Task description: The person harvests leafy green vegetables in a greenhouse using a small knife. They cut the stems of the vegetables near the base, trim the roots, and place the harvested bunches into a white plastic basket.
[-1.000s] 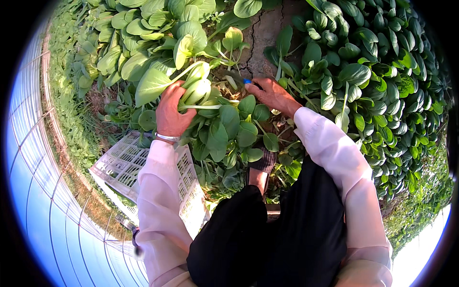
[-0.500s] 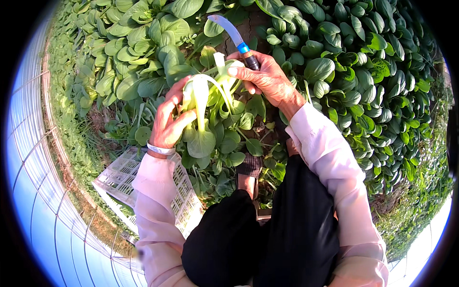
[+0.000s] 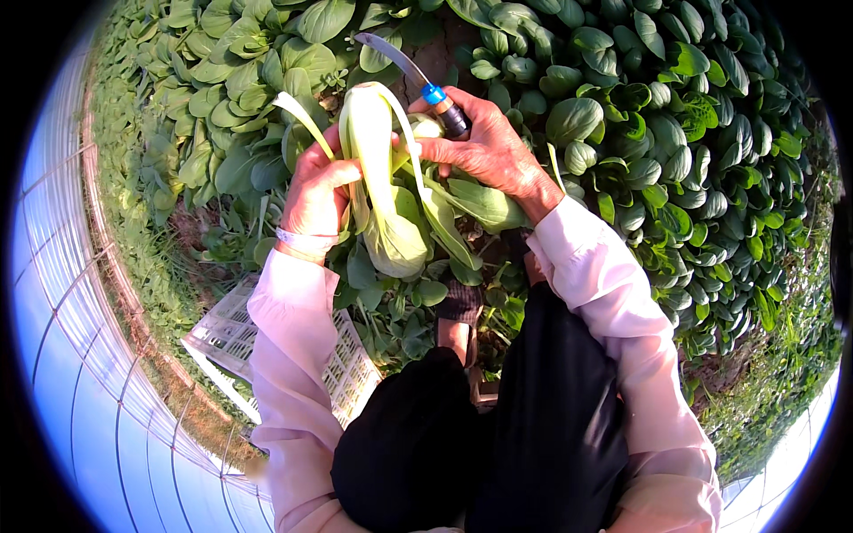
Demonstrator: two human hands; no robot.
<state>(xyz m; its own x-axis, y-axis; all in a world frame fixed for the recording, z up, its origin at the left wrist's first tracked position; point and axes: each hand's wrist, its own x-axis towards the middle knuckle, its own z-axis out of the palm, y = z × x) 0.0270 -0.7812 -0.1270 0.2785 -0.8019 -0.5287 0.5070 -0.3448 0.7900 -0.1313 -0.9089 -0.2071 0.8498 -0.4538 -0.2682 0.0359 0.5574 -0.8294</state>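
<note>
A pale green head of bok choy [image 3: 371,160] is held upside down in front of me, its cut base up and its leaves hanging. My left hand [image 3: 313,197] is closed around its left side. A single pale stalk [image 3: 304,123] sticks up and out above that hand's fingers. In my right hand [image 3: 493,151], a small sickle [image 3: 437,95] with a dark handle, blue band and curved blade points up and to the left. The thumb and fingers of that hand also touch a bent outer stalk on the bok choy's right side.
Dense leafy greens grow at the left [image 3: 227,111] and the right [image 3: 640,151]. A white plastic crate [image 3: 227,324] stands by my left forearm. My dark-trousered knees [image 3: 404,444] are below, a foot [image 3: 458,338] between the plants. A translucent greenhouse wall [image 3: 62,302] curves along the left.
The bok choy has turned and risen, bringing its base up between my hands. A loose stalk now leans out to the left. The sickle has shifted slightly left and down with my right hand.
</note>
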